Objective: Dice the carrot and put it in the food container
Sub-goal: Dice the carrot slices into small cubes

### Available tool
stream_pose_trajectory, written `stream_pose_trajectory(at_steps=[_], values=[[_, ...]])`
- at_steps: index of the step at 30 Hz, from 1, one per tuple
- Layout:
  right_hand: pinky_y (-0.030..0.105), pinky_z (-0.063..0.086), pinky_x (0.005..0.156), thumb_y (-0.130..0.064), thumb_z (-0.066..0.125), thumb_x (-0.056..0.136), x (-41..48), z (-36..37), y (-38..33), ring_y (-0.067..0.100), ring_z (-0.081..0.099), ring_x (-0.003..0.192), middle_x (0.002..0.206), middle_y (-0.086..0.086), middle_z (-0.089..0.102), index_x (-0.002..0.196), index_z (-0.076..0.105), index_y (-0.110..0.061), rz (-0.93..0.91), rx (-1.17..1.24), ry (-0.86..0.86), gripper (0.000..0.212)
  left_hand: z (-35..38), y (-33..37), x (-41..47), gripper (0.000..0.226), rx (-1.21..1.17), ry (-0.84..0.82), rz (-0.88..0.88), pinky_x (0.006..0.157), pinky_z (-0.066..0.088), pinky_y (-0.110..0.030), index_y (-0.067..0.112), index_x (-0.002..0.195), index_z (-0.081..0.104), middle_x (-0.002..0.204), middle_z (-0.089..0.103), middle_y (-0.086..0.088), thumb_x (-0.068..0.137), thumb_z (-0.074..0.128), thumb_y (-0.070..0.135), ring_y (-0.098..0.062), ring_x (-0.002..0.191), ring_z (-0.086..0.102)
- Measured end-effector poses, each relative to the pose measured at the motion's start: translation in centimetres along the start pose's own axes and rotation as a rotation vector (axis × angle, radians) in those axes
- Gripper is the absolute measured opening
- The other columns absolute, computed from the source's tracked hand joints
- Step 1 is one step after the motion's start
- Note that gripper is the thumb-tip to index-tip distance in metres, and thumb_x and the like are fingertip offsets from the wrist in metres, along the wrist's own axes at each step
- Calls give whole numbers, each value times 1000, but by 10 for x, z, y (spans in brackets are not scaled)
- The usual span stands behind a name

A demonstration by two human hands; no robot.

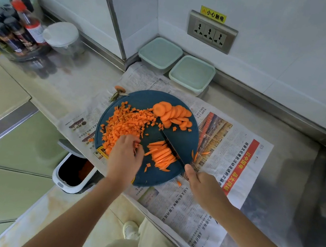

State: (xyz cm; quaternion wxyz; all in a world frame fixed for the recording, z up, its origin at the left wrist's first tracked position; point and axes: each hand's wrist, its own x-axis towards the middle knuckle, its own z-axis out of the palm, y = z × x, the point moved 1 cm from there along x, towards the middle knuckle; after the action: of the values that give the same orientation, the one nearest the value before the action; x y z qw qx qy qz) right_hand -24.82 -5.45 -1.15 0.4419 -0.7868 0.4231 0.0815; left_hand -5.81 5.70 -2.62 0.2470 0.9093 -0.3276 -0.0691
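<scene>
Right hand (202, 183) is wrapped round the knife (172, 147) handle, blade laid along the carrot sticks (161, 155) that sit between the two hands, lined up for cross-cutting I'd guess. Left hand (126, 156) holds nothing, fingers loosely out against the diced pile (125, 125) just past it, probably keeping dice off the blade. Uncut rounds (174, 114) wait beyond the knife tip, and the food containers (191, 74) sit lidded well beyond both hands.

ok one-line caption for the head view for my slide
Right hand holds knife beside carrot strips on round board; left hand by diced pile.
</scene>
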Motion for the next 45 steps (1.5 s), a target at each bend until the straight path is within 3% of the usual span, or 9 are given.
stream_pose_trajectory(at_steps=[2,5,11,17,23,32,36,41,45], values=[[15,27,39,-49,25,101,0,-2,-3,4,31,34,46,-3,35,53,35,-14,-9,-23,3,60,-10,-7,11,21,100,-134,-166,56,42,-22,16,95,65,83,62,5,94,54,34,-9,69,54],[15,27,37,-48,26,101,0,-5,-7,4,30,38,47,-3,34,52,34,-15,-11,-35,7,60,-16,-7,16,34,269,-214,-245,47,35,-26,17,68,51,64,53,3,91,59,41,-13,58,48],[16,26,39,-49,25,101,-1,-4,-5,7,31,40,49,-2,34,54,34,-14,-8,-51,8,59,-13,-1,13,41,272,-271,-275,47,33,-27,15,63,39,63,45,1,88,65,35,-21,62,53],[15,25,39,-49,25,101,-1,-4,-6,6,31,39,48,-2,34,53,34,-14,2,-51,4,60,-6,4,12,40,164,-301,-316,42,23,-24,14,55,36,53,38,1,84,64,20,-14,47,34],[15,26,38,-49,26,101,-1,-5,-5,6,31,38,47,-2,35,53,35,-14,-1,-40,6,60,-16,13,29,13,162,-241,-130,58,44,-29,16,84,62,80,61,2,87,60,28,-16,73,55],[15,26,39,-49,25,101,-1,-1,-3,5,29,34,47,-3,33,53,34,-15,-13,-19,5,60,-12,19,47,22,3,-427,83,75,42,-18,12,108,70,106,69,0,97,53,19,-10,89,59],[15,25,39,-48,25,101,0,0,-2,5,30,34,47,-2,34,52,34,-14,-19,-32,9,60,-23,10,42,20,-11,-340,-22,63,45,-19,14,106,67,94,69,-1,97,50,19,-12,74,63],[14,24,37,-47,26,102,-2,-2,-4,5,27,32,46,-3,32,52,33,-14,-10,-8,4,60,-21,10,31,15,-129,-511,-317,50,55,-23,9,102,53,80,68,-7,99,45,21,-12,60,67],[14,25,37,-47,27,102,-1,-1,-7,5,29,29,45,-3,32,51,34,-14,-11,-6,5,61,-12,19,30,17,-204,-521,-308,59,56,-22,6,107,51,86,65,-8,101,39,15,-12,67,64]])
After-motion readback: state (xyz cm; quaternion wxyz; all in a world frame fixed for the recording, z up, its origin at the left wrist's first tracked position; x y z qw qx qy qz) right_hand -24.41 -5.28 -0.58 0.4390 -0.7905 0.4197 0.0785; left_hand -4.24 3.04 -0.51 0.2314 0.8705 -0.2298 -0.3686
